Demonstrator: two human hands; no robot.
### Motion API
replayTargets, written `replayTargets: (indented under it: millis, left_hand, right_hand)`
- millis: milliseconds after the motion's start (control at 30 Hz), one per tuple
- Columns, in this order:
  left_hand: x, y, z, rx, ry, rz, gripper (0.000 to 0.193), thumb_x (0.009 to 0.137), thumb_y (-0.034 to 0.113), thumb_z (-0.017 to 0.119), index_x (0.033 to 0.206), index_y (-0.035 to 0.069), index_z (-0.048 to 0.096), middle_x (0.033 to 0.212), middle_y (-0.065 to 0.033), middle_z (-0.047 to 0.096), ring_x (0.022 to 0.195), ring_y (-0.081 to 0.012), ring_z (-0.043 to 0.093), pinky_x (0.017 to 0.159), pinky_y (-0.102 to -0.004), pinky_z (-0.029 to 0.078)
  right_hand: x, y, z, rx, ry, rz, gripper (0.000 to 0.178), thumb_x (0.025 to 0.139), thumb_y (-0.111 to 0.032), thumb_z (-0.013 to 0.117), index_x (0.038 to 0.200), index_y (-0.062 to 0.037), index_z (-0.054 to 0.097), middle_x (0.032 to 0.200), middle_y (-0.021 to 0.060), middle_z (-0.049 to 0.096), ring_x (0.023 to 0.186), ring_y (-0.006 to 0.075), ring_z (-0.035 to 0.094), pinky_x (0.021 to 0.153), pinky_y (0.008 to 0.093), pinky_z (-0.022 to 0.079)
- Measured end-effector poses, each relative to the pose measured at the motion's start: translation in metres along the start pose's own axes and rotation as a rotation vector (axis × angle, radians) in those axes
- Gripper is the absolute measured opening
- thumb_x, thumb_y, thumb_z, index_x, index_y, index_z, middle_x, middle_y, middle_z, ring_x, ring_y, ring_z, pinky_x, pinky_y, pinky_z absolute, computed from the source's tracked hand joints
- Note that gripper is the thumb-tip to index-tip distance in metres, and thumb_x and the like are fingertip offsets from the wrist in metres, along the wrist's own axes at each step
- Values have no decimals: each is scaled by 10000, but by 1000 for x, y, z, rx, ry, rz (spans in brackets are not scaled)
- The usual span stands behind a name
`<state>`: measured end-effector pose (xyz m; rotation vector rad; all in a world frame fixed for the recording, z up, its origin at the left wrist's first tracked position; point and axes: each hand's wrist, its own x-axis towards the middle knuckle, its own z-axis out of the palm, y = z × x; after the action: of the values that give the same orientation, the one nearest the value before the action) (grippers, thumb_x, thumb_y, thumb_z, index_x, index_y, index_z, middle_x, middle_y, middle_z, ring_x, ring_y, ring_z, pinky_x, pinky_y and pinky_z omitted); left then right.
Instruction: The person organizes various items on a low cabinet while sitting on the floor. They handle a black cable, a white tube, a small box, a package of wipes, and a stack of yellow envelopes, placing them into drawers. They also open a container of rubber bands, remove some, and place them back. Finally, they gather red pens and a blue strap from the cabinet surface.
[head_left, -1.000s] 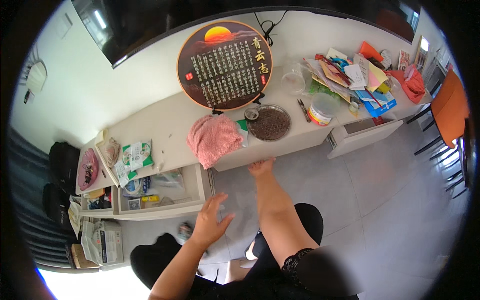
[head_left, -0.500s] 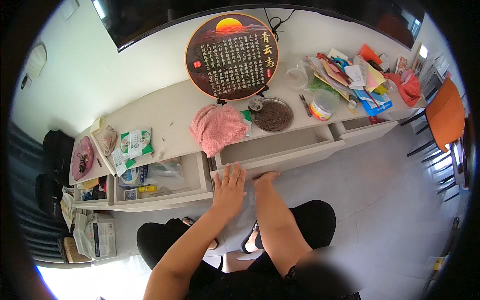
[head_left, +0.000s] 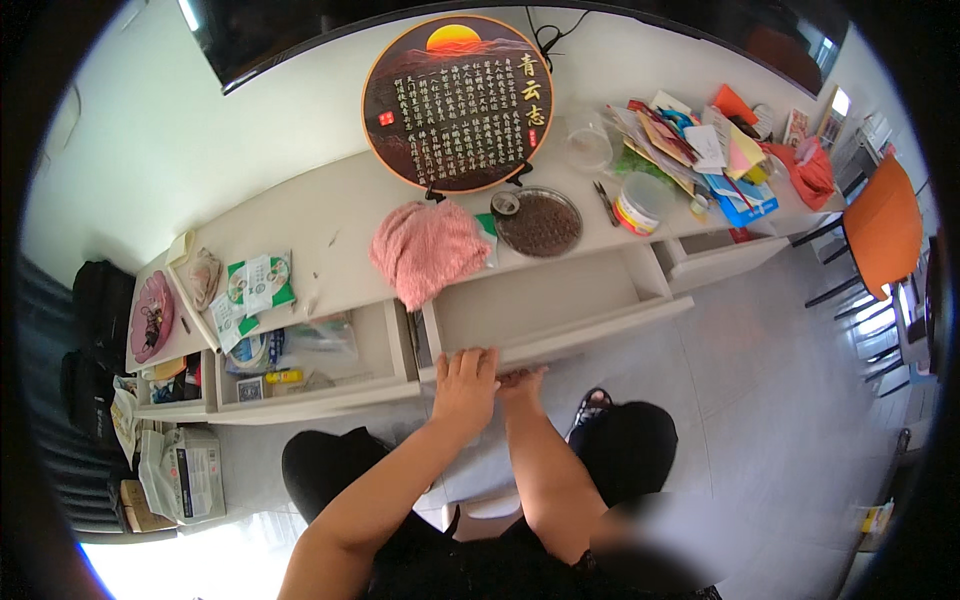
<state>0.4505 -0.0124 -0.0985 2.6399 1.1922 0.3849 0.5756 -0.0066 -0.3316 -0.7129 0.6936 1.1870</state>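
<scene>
Head view: the centre drawer [head_left: 560, 305] stood open below the counter [head_left: 300, 225], just right of another open drawer [head_left: 401, 350]. My left hand [head_left: 464, 390] lay with its fingers over the top edge of the drawer front; my right hand [head_left: 522, 386] was just beside it, palm apparently up, at the lower edge. Whether either gripped or merely rested, I could not tell. Judgement: both hands sat left of centre, so even force suited best; the overhanging pink cloth [head_left: 425, 250] needed clearance.
</scene>
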Motion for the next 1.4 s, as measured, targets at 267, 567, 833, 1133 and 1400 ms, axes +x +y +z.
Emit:
replayTargets:
  millis: [267, 567, 833, 1133, 1400]
  left_hand:
    - [21, -16, -3, -152, 30, 55, 277, 671, 93, 661, 937, 38, 610, 956, -94, 541, 905, -301, 506, 805, -434, 432]
    - [36, 10, -21, 113, -150, -44, 200, 667, 67, 606, 863, 40, 637, 888, -102, 558, 895, -292, 531, 802, -407, 436]
    - [31, 3, -10, 208, -105, -31, 191, 691, 86, 579, 868, 55, 643, 899, -102, 561, 911, -283, 544, 821, -394, 439]
    - [30, 0, -19, 139, -138, -50, 133, 709, 112, 562, 791, 51, 647, 850, -83, 575, 840, -264, 573, 776, -386, 449]
    - [45, -7, -30, -15, -267, -46, 141, 659, 82, 564, 776, 36, 628, 785, -88, 552, 783, -274, 571, 719, -392, 465]
  right_hand:
    - [6, -29, 21, 38, -367, -242, 455, 918, -456, 386, 1193, -110, 495, 1166, 106, 530, 1012, 283, 517, 838, 450, 453]
    - [-8, -47, 28, -124, -35, -93, 328, 917, -409, 429, 1010, -111, 531, 902, 72, 574, 765, 233, 528, 658, 390, 453]
    - [-16, -62, -23, -475, 258, 134, 207, 921, -295, 454, 856, -117, 534, 736, 65, 585, 609, 210, 579, 467, 367, 470]
    - [-50, 7, -233, -2669, -924, 647, 664, 879, -591, 360, 1184, -30, 545, 1115, 184, 579, 756, 288, 564, 731, 439, 440]
    - [-49, -57, -220, -2670, -753, 746, 743, 869, -641, 274, 1286, -47, 433, 1266, 180, 451, 974, 307, 498, 869, 438, 379]
